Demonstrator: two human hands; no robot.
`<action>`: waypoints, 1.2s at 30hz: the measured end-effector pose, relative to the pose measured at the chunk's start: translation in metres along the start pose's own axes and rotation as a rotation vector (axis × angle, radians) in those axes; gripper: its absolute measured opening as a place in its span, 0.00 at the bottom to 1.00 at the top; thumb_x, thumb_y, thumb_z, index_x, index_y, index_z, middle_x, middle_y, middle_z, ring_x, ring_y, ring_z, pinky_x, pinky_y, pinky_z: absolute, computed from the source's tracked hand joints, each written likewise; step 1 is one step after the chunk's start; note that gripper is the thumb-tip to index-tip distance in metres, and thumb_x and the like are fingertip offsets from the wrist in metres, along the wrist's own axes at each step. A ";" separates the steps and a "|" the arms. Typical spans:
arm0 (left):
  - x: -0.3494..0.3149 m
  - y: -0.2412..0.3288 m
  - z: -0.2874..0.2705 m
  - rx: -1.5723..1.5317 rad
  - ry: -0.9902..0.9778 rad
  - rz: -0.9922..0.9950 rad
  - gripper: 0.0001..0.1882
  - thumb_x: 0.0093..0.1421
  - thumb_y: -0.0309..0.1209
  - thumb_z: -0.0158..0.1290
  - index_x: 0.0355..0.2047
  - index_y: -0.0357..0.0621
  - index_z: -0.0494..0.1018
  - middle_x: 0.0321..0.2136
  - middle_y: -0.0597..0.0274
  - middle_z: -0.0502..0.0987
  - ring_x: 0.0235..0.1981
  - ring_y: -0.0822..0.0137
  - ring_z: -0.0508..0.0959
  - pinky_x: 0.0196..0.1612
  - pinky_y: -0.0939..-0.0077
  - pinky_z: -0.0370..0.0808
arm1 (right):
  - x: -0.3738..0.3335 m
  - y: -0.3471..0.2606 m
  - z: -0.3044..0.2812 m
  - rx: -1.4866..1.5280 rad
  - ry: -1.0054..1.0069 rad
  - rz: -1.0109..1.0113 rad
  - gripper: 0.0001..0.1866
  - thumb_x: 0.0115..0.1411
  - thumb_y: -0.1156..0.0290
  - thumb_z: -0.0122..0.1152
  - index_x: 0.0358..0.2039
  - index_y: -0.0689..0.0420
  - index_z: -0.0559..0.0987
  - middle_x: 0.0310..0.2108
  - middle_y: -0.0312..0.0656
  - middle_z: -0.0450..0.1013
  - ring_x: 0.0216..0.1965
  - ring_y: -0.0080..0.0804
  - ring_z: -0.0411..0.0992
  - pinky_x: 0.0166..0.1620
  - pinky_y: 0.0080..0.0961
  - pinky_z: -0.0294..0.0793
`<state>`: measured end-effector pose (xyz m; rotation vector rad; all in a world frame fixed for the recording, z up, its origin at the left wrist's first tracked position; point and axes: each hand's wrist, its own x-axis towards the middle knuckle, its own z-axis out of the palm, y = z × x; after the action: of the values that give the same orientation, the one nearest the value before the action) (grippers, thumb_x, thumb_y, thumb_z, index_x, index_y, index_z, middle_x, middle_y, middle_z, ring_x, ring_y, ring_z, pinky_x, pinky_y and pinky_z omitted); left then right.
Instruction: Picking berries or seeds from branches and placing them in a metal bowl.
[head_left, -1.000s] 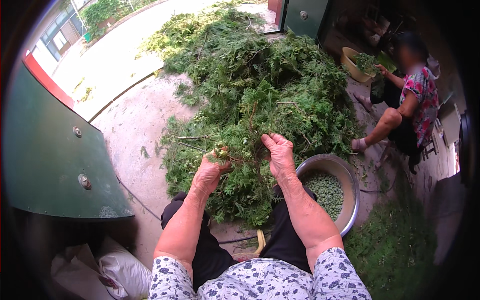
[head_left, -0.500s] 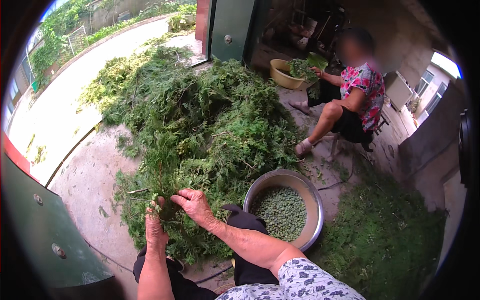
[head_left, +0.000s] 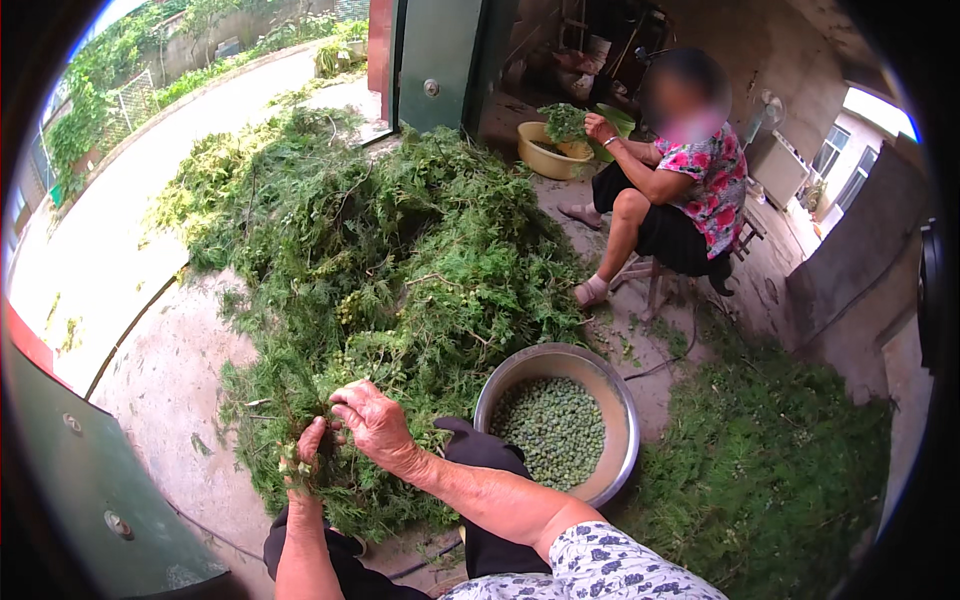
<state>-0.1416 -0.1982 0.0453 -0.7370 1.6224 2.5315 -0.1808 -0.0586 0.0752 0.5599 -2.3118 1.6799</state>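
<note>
My left hand (head_left: 308, 455) is closed around a leafy evergreen branch (head_left: 275, 455), low in front of me. Just to the right of it, my right hand (head_left: 375, 430) is raised with thumb and fingers pinched together; whatever may be between them is too small to make out. Behind both hands spreads a large heap of cut evergreen branches (head_left: 400, 240), with pale green seed cones among the sprigs. A wide metal basin (head_left: 622, 440) stands right of my right forearm and holds many small round green cones (head_left: 550, 430).
A person (head_left: 690, 185) in a flowered top sits on a low stool across the heap, holding a sprig (head_left: 566, 122) above a yellow basin (head_left: 533, 152). Stripped greenery (head_left: 760, 460) covers the floor at the right. A green metal door (head_left: 90, 480) stands at my left.
My left hand and its branch have come lower, and my right hand has shifted slightly left and down. The other person's hands have moved up and left with a sprig.
</note>
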 end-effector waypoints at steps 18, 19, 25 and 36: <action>-0.009 0.003 0.008 -0.088 -0.044 0.160 0.12 0.53 0.28 0.57 0.38 0.38 0.73 0.32 0.64 0.76 0.30 0.74 0.75 0.35 0.79 0.74 | -0.001 0.012 0.003 0.076 -0.060 0.212 0.12 0.55 0.69 0.57 0.22 0.65 0.73 0.22 0.38 0.69 0.24 0.24 0.67 0.29 0.23 0.67; -0.006 0.006 0.004 0.019 0.023 0.107 0.13 0.52 0.30 0.59 0.37 0.39 0.73 0.32 0.65 0.75 0.29 0.74 0.75 0.34 0.79 0.73 | 0.000 0.016 0.001 0.136 -0.105 0.303 0.12 0.56 0.68 0.55 0.22 0.63 0.73 0.18 0.35 0.69 0.21 0.21 0.66 0.26 0.20 0.66; 0.001 0.010 0.000 -0.059 0.056 -0.023 0.09 0.55 0.35 0.55 0.32 0.44 0.75 0.25 0.70 0.75 0.23 0.77 0.73 0.27 0.82 0.69 | 0.001 0.018 -0.003 0.618 -0.116 0.553 0.09 0.58 0.69 0.55 0.29 0.63 0.75 0.23 0.35 0.71 0.22 0.21 0.70 0.26 0.18 0.70; -0.018 0.032 0.005 -0.169 0.053 0.150 0.10 0.50 0.27 0.59 0.33 0.42 0.73 0.26 0.67 0.76 0.25 0.75 0.74 0.29 0.79 0.73 | 0.005 0.004 0.007 0.750 -0.097 0.510 0.10 0.58 0.71 0.55 0.36 0.65 0.76 0.27 0.34 0.72 0.22 0.17 0.67 0.25 0.16 0.68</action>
<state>-0.1368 -0.2041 0.0812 -0.7278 1.5492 2.8060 -0.1868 -0.0653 0.0716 0.1582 -1.9176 2.8417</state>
